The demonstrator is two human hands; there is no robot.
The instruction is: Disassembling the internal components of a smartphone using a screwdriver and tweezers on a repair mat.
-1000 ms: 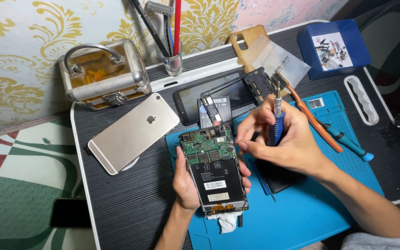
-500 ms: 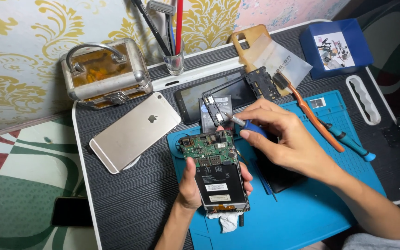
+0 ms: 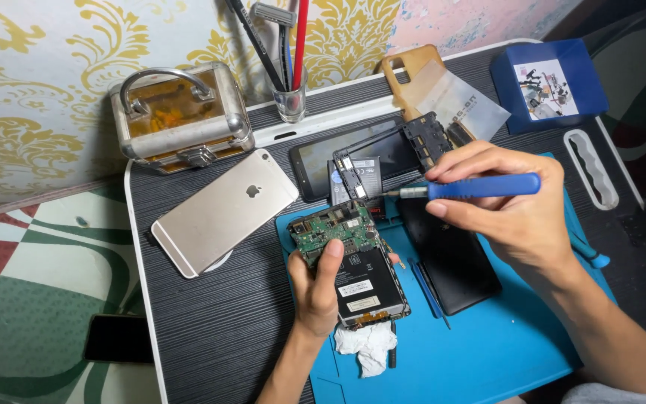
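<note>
My left hand (image 3: 317, 288) grips an opened phone (image 3: 353, 262) from its left side, thumb laid over the edge; its green circuit board and black battery face up above the blue work mat (image 3: 480, 352). My right hand (image 3: 514, 206) holds a blue-handled screwdriver (image 3: 472, 187) lying level, its metal tip pointing left just above the phone's top right corner. A black back cover (image 3: 450, 258) lies on the mat under my right hand.
A gold phone (image 3: 222, 212) lies face down at left. A metal case (image 3: 181, 116), a glass of tools (image 3: 291, 97), a black phone frame (image 3: 383, 153), a blue parts box (image 3: 547, 82) and a white tissue (image 3: 368, 346) sit around. A dark phone (image 3: 117, 338) lies on the floor.
My right hand turned the screwdriver from upright to level and lifted it up and to the right, away from the board. My left hand kept its hold on the opened phone.
</note>
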